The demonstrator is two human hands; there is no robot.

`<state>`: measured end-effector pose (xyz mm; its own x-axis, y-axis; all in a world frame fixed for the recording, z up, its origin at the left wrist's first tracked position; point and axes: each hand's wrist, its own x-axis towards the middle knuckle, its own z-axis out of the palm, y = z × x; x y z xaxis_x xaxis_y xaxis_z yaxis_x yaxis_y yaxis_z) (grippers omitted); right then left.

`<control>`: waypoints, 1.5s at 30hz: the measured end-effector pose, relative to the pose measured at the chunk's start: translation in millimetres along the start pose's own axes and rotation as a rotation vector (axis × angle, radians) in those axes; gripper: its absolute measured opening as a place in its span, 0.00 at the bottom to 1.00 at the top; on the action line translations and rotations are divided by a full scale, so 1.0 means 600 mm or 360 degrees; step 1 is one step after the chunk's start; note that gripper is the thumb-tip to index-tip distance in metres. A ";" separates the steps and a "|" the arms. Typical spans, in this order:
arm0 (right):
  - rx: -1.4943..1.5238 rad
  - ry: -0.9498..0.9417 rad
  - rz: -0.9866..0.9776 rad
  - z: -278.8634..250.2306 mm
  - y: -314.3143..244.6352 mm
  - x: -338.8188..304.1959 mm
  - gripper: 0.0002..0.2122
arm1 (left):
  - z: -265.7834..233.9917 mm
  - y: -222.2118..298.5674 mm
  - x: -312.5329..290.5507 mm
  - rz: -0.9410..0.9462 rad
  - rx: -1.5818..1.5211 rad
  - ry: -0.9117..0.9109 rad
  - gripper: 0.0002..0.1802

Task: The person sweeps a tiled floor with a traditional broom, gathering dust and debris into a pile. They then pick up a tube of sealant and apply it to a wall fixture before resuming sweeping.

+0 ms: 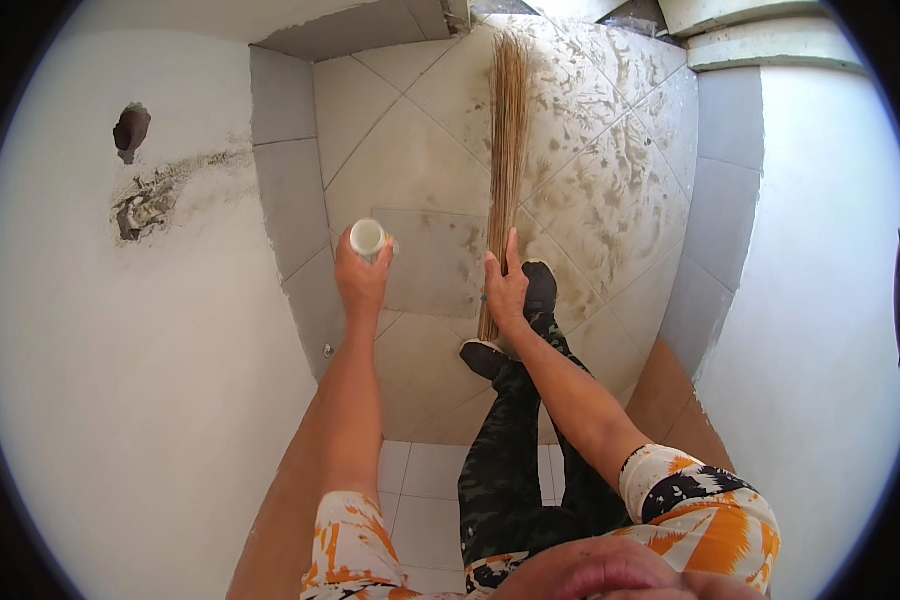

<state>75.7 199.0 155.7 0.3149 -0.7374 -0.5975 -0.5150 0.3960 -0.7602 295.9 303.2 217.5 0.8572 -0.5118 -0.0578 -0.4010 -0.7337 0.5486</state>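
Note:
My left hand [362, 275] is wrapped round a small pale cup [367, 237], its round mouth facing up; what is inside it I cannot make out. In my right hand [507, 290] is a stick broom [508, 140], a long bundle of thin brown bristles. Its bristles fan out toward the far end of the floor, and the bound end reaches down near my left shoe. Both hands are out in front of me, over the tiled floor [410, 150].
Dark, muddy smears [610, 160] cover the floor's right and far parts. A grey square patch [425, 260] lies between my hands. White walls [120, 350] with grey tile skirting [720, 200] close in both sides. The left wall has a hole [131, 130]. My dark shoes [540, 290] stand near the broom.

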 end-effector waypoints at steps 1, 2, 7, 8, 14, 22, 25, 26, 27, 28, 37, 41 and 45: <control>0.0139 -0.0002 -0.0135 0.004 0.009 0.010 0.33 | 0.017 -0.005 0.027 0.0003 0.0109 -0.0067 0.33; 0.0105 0.0002 -0.0025 0.012 0.017 0.029 0.33 | 0.034 -0.008 0.051 0.0013 0.0213 -0.0122 0.33; -0.0174 0.0046 -0.0436 0.063 0.016 0.174 0.32 | 0.097 -0.011 0.120 0.0038 0.0552 -0.0334 0.37; -0.0198 0.0055 -0.0398 0.068 0.010 0.183 0.32 | 0.104 -0.010 0.124 0.0051 0.0527 -0.0313 0.37; 0.0098 0.0190 0.0002 0.073 -0.036 0.077 0.32 | 0.114 -0.002 0.128 0.0087 0.0540 -0.0346 0.37; 0.0005 -0.0077 0.0090 0.102 0.051 0.180 0.33 | 0.119 -0.016 0.132 0.0460 0.0344 -0.0144 0.37; -0.0003 0.0160 0.0498 0.084 0.121 0.108 0.34 | 0.125 -0.024 0.130 0.0594 0.0408 -0.0188 0.37; 0.0159 0.0290 0.0460 0.082 0.134 0.071 0.34 | 0.127 -0.025 0.128 0.0606 0.0422 -0.0213 0.36; 0.0293 0.0412 0.0549 0.083 0.140 0.037 0.35 | 0.128 -0.026 0.124 0.0625 0.0427 -0.0225 0.36; 0.0441 0.0531 0.0597 0.083 0.140 0.008 0.35 | 0.128 -0.027 0.120 0.0619 0.0440 -0.0244 0.36; 0.0422 0.0260 0.0139 0.126 -0.019 0.124 0.32 | 0.104 -0.027 0.058 0.0417 0.0322 -0.0172 0.35; -0.0001 0.0114 0.0119 0.110 -0.002 0.297 0.32 | 0.090 -0.028 0.043 0.0275 0.0183 -0.0149 0.35; -0.0045 0.0435 0.0157 0.036 0.105 0.316 0.33 | 0.080 -0.025 0.023 0.0210 -0.0044 -0.0128 0.34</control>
<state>120.0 96.1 -11.0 0.0376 -0.8178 -0.5743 -0.5558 0.4605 -0.6922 298.1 285.9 168.5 0.7686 -0.6378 -0.0495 -0.4986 -0.6457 0.5783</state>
